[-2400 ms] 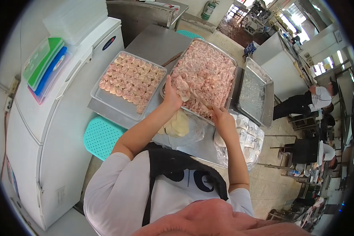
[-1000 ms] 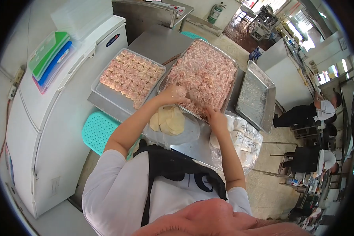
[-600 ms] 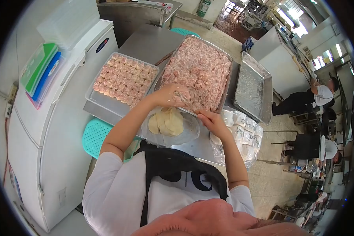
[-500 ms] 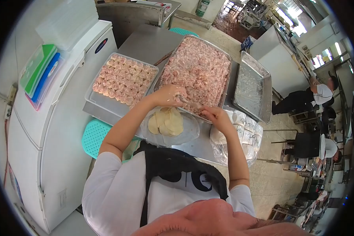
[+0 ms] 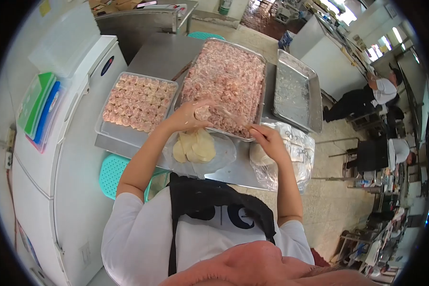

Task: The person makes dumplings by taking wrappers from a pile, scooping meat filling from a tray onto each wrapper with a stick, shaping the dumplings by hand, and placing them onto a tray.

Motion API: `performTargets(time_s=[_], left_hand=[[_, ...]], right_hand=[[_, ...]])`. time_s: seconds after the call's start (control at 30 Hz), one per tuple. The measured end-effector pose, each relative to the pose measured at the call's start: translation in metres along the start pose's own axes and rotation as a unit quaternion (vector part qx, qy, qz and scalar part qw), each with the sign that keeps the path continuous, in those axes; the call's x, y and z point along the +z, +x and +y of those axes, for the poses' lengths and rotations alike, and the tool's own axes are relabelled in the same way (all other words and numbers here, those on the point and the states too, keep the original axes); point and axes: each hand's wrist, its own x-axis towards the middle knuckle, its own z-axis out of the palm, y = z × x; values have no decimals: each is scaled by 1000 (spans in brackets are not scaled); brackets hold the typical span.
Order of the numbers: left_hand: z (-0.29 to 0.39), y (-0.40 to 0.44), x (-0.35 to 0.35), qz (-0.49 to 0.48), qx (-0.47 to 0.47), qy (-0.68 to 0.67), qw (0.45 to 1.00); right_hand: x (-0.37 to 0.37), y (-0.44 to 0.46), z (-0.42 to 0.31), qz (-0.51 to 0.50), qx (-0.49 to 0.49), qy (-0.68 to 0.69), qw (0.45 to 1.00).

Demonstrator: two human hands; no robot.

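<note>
My left hand [image 5: 191, 117] is curled round a dumpling [image 5: 202, 113], a pale wrapper with pink filling, at the near-left edge of the tray of minced meat [image 5: 224, 71]. My right hand [image 5: 268, 139] grips the end of a thin spreading tool whose blade is smeared by motion over the meat. Just below my left hand lies a stack of round, pale yellow dumpling wrappers [image 5: 195, 145] on a clear plastic sheet [image 5: 224, 155]. A shallow plastic tray [image 5: 100, 126] to the left holds rows of filled dumplings [image 5: 137, 100].
An empty-looking metal pan [image 5: 295, 90] with residue stands right of the meat. Plastic-wrapped packs [image 5: 288, 155] lie at the table's right corner. A white chest freezer [image 5: 88, 157] and a turquoise stool [image 5: 113, 176] are on the left. Two people work farther right.
The tool has swung away from my left hand, and its blade is now blurred over the meat. The view has shifted slightly, so the table appears farther left and higher.
</note>
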Motion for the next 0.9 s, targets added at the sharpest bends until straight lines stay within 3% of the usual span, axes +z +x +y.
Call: performTargets(time_s=[0.03,0.07,0.1,0.17,0.2,0.23,0.33,0.37,0.43,0.5,0.57,0.67,0.7,0.77,0.83,0.9], left_hand=[[2,5,0,-65,-52,-28,996],[4,10,4,-133,-103,-56,984],[6,14,8,-94,-32,-33,994],[-9,13,17,-78,-55,26,995],[-14,13,20,-42,-81,93,991],[-1,17,13,-89,-157,-56,982],[0,16,10,-56,-188,-46,980],[3,16,13,-15,-141,-29,989],[6,19,14,-13,-149,0,989],[16,23,12,-11,-154,30,987],[36,22,10,-27,-261,-95,960],[40,17,8,-7,-242,-39,969],[33,13,9,-11,-240,-42,970],[16,4,14,16,-189,-15,982],[28,2,15,0,-199,-18,980],[30,3,20,-17,-206,-20,978]], right_hand=[[8,1,-7,-1,-49,-27,998],[12,7,0,8,-36,-28,999],[18,14,16,-19,-62,-36,997],[2,12,14,-36,-78,-44,995],[-23,10,-19,-15,-54,-166,985],[-38,7,-35,5,-30,-285,958],[-32,2,-16,70,-20,-344,936],[-18,4,-11,36,-9,-373,927],[29,18,58,-53,-20,-447,893],[37,19,65,-70,-14,-388,919],[26,17,66,-86,-7,-328,941],[-36,-10,58,13,-70,-207,976],[-57,-25,52,-21,31,-225,974],[-73,-53,57,-208,184,-295,914],[-49,-88,69,-272,214,-267,900],[7,-133,108,-87,35,-361,928]])
